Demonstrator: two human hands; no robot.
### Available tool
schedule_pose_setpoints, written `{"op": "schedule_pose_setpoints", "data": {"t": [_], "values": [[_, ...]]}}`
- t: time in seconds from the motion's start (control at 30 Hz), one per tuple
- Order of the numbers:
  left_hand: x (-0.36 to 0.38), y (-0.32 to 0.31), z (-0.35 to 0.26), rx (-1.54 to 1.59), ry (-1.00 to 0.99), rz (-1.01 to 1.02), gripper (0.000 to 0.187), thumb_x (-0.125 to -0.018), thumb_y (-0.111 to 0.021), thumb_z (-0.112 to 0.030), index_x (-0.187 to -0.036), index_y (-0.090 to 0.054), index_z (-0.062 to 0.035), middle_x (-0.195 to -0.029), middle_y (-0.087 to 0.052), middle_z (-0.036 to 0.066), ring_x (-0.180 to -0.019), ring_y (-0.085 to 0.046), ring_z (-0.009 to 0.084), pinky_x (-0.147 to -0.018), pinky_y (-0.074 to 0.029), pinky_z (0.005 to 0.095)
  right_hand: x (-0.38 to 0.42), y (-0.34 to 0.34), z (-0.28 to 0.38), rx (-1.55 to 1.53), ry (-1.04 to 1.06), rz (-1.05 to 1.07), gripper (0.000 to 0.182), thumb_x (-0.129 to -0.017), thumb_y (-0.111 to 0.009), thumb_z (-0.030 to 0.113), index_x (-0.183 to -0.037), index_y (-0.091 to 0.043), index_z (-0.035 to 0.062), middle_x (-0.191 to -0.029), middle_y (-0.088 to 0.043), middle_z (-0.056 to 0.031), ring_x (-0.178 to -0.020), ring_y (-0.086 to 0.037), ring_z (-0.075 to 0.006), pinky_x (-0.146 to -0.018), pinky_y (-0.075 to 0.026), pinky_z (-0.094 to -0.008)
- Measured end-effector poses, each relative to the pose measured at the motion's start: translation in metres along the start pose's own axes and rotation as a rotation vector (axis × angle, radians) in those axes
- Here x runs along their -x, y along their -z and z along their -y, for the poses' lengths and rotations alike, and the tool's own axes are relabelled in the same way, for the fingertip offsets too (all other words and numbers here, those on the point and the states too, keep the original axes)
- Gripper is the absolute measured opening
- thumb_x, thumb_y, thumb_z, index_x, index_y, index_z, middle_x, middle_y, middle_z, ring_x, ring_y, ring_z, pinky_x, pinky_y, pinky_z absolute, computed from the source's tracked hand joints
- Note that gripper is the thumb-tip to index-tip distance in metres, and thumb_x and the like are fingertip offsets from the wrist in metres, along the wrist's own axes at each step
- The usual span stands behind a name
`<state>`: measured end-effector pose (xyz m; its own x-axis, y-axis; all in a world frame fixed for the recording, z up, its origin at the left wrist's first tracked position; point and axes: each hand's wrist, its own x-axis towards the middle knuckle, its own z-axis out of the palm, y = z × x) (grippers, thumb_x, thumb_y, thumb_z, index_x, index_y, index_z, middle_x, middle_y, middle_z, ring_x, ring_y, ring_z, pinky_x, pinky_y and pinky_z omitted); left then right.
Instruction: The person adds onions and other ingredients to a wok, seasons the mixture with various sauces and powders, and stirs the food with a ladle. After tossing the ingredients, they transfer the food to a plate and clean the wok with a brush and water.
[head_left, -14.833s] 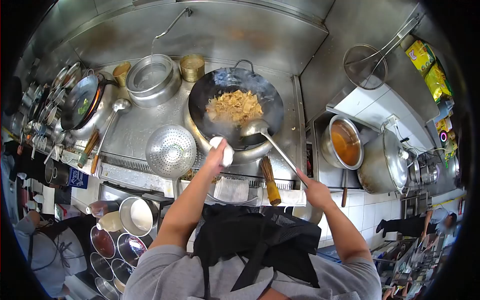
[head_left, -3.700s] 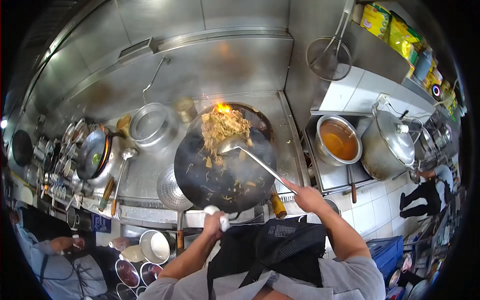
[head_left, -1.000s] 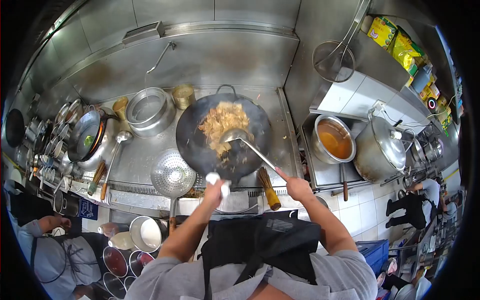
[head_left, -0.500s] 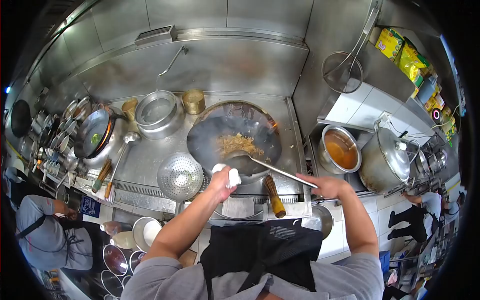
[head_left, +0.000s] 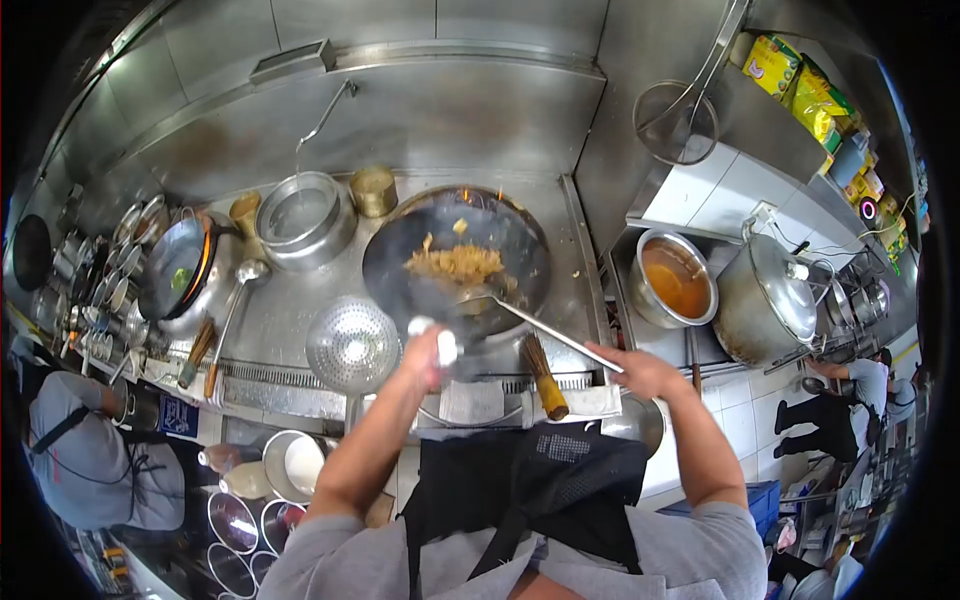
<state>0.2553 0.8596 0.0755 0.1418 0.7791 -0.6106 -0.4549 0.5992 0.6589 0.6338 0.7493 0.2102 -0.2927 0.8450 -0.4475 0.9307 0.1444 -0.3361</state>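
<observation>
My left hand (head_left: pixel 424 362) is closed around a white cloth (head_left: pixel 447 347) at the near edge of a dark wok (head_left: pixel 388 262); the wok's handle is hidden under it. My right hand (head_left: pixel 642 371) grips the end of a long metal ladle (head_left: pixel 562 337), whose bowl dips into the wok's near side. Browned pieces of food (head_left: pixel 458 264) are bunched in the middle, some apparently in the air, slightly blurred. Small flames show behind the wok's far rim, and smoke drifts over its near side.
Left of the wok are a perforated strainer (head_left: pixel 353 345) and a metal pot (head_left: pixel 318 250). A bamboo brush (head_left: pixel 546 385) lies close by on the near edge. At right stand a pot of orange liquid (head_left: pixel 655 310) and a lidded stockpot (head_left: pixel 752 318). A co-worker (head_left: pixel 100 450) stands at left.
The food has gone from lying spread in the wok to a raised, bunched mass with loose pieces above it. Flames now show behind the far rim. The whole view has shifted slightly.
</observation>
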Motion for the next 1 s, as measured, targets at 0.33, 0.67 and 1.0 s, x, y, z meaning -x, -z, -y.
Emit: {"op": "schedule_pose_setpoints", "data": {"t": [0.33,0.67,1.0], "values": [[-0.018,-0.024,0.019,-0.042,0.004,0.015,0.020,-0.094,-0.060,-0.028,-0.108,-0.058,-0.0132,-0.084,-0.066,0.004,-0.072,-0.063,0.0180,-0.057,-0.046,0.0362,-0.044,0.049,0.018,0.132,-0.175,0.046,0.082,-0.090,-0.057,0.011,-0.157,-0.016,0.0332,-0.106,-0.067,-0.0252,-0.099,-0.065,-0.0403,-0.088,-0.050,-0.0473],[0.006,-0.010,0.054,0.154,-0.122,-0.023,0.006,-0.092,-0.060,-0.012,-0.092,-0.059,-0.0056,-0.073,-0.061,0.005,-0.063,-0.062,0.0183,-0.055,-0.051,0.0356,-0.016,0.021,0.004,0.036,-0.192,-0.173,0.077,-0.092,-0.057,0.014,-0.156,-0.019,0.0338,-0.104,-0.068,-0.0254,-0.092,-0.066,-0.0417,-0.087,-0.050,-0.0493],[0.021,-0.035,0.016,0.013,-0.030,-0.013,0.015,-0.093,-0.054,-0.018,-0.103,-0.059,-0.0069,-0.083,-0.066,0.007,-0.068,-0.066,0.0224,-0.052,-0.052,0.0404,-0.008,0.057,-0.010,0.001,0.022,0.128,0.080,-0.091,-0.061,0.017,-0.155,-0.019,0.0419,-0.130,-0.060,-0.0212,-0.106,-0.062,-0.0420,-0.095,-0.047,-0.0465]]}}
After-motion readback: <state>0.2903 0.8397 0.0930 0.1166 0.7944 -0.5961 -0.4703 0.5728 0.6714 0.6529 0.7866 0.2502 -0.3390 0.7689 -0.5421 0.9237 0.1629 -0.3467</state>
